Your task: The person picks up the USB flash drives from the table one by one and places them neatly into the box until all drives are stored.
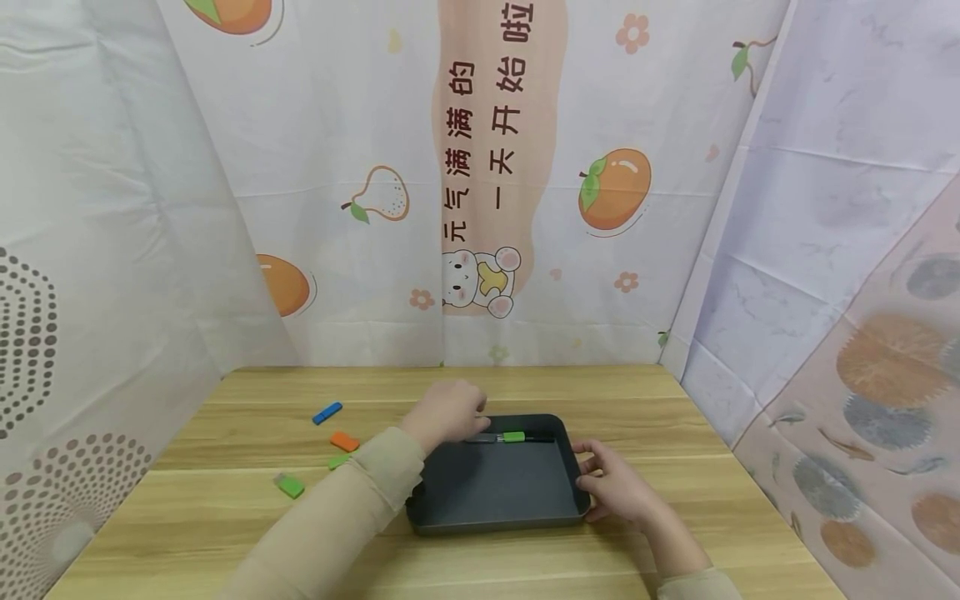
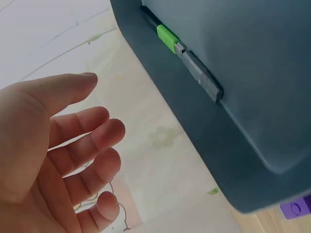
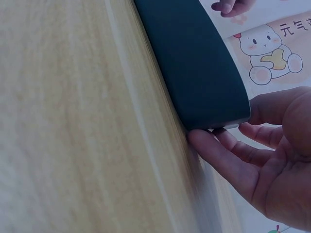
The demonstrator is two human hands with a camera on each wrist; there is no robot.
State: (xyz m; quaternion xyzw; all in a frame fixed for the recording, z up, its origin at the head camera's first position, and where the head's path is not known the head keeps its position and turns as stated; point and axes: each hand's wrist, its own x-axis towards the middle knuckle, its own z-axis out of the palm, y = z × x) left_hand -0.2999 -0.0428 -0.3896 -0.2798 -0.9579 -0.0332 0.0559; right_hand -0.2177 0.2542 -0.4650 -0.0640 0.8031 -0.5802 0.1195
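A dark grey rectangular tray (image 1: 498,526) rests on the table. Along its far inner wall lie USB flash drives end to end: a grey one (image 2: 201,76), a green one with its metal plug showing (image 2: 167,39), and a black one (image 2: 150,17). My left hand (image 1: 447,412) hovers over the tray's far left corner; the left wrist view shows its fingers loosely bent with nothing in them. At the tray's right end my right hand (image 1: 613,483) holds the rim and side wall (image 3: 204,63), with fingertips partly hidden there.
Left of the tray, a blue flash drive (image 1: 327,412), an orange one (image 1: 345,442) and green ones (image 1: 288,485) (image 1: 339,460) lie on the wooden table (image 1: 172,508). A purple piece (image 2: 296,208) shows beyond the tray in the left wrist view. Printed curtains (image 1: 360,275) surround the table.
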